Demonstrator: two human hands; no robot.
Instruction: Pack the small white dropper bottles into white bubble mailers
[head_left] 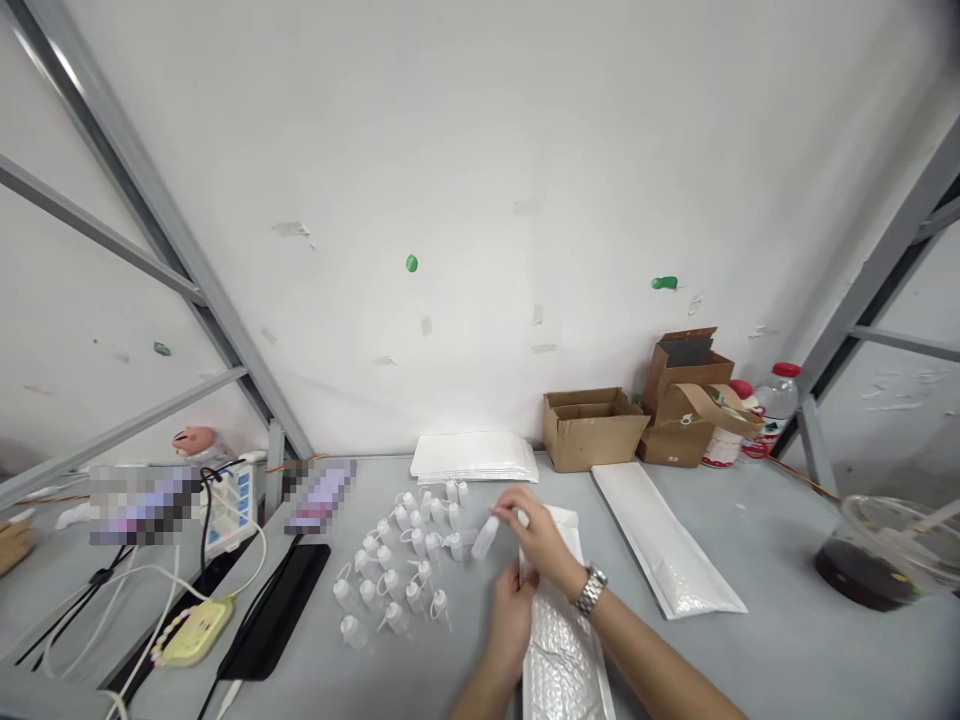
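Right hand [534, 532] pinched one small bottle [485, 538] near its upper end, fingertips only, bottle tilted and hanging down-left. Left hand [511, 622] gripped the left edge of a bubble envelope [566, 650], near its far end; exact thumb placement partly hidden. Envelope lay lengthwise on the grey surface [427, 685], pointing away from the person. Right wrist and its watch [591, 590] were over it.

Loose bottles [414, 598] stood in a cluster left of the hands, most upright, caps attached by thin loops. Second envelope [667, 540] lay to the right, apart, with a bulge at its near end. Envelope stack [472, 456] was by the wall, box [592, 440] to its right.

Risks, judged: fingertip grip was small and the plastic looked smooth, so the bottle could have slipped or swung. Nearest loose bottles were close; a leftward knock could have tipped several. Loops could have snagged. One-sided hold could have let the envelope skew or its mouth fold shut; whether it was open, cannot tell.
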